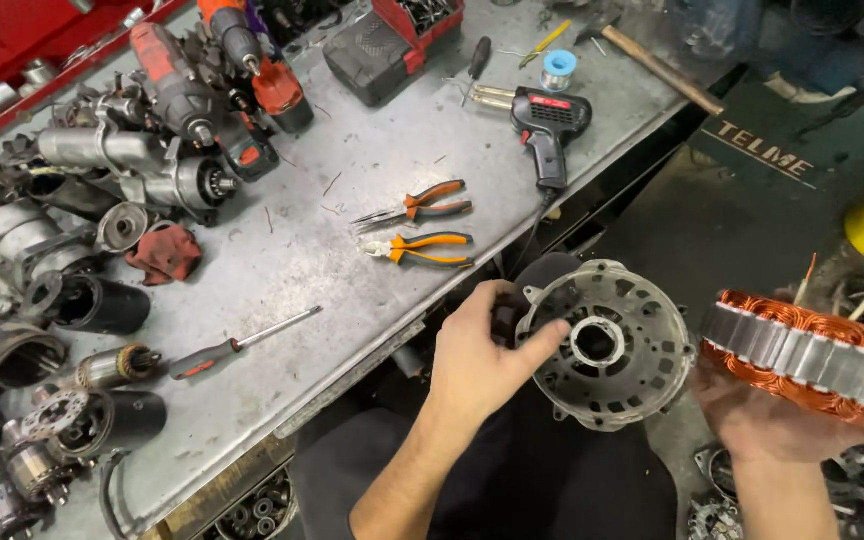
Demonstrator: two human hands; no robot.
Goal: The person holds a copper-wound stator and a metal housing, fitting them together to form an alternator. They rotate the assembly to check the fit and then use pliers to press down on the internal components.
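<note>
My left hand (482, 350) grips the rim of a round grey alternator housing (612, 345), thumb laid across its face, held off the counter's (352, 200) edge. My right hand (762, 420) cups a copper-wound stator ring (812, 360) from beneath, just beside the housing. Two orange-handled pliers (422, 230) and a screwdriver (242, 345) lie on the counter.

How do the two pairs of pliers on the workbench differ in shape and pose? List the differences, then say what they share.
The upper pliers have long, thin, tapering jaws; the lower pliers have short, stubby jaws. The upper pliers lie tilted, their handles rising toward the right; the lower pliers lie nearly level. Both have orange-and-dark handles, point their jaws left, and rest untouched on the grey workbench.
</note>
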